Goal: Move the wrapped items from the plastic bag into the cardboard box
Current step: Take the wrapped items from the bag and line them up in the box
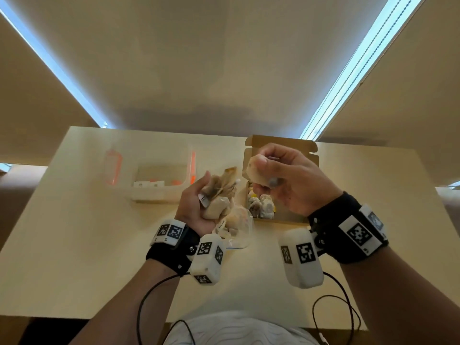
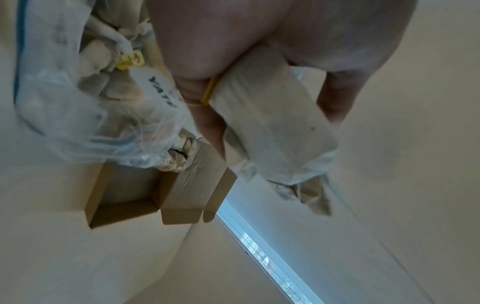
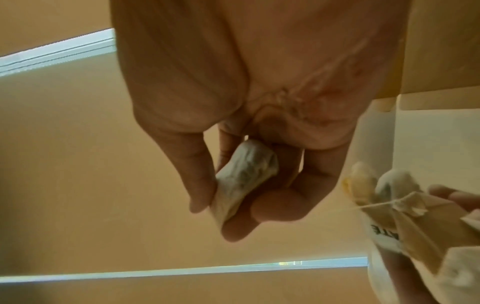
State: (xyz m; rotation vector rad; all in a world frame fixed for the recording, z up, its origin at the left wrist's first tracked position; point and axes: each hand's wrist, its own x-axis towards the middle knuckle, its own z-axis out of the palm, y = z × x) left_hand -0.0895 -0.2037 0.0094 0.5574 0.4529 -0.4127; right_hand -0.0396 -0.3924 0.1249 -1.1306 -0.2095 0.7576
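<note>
Right hand [image 1: 283, 178] pinches one wrapped packet [image 1: 256, 171] above open cardboard box [image 1: 283, 145], likely ready to drop. Left hand [image 1: 196, 207] clutches several packets [image 1: 217, 206] over plastic bag [image 1: 239, 227], probably staging supply.

I log: cardboard box [image 1: 283, 215] at my 1 o'clock, near half unfilled, wrapped items [image 1: 262, 204] heaped in its left part, upright lid [image 1: 281, 145] walling its far side, clear bin [image 1: 161, 180] at 11, bare table [image 1: 82, 232] at 9 and 3.
</note>
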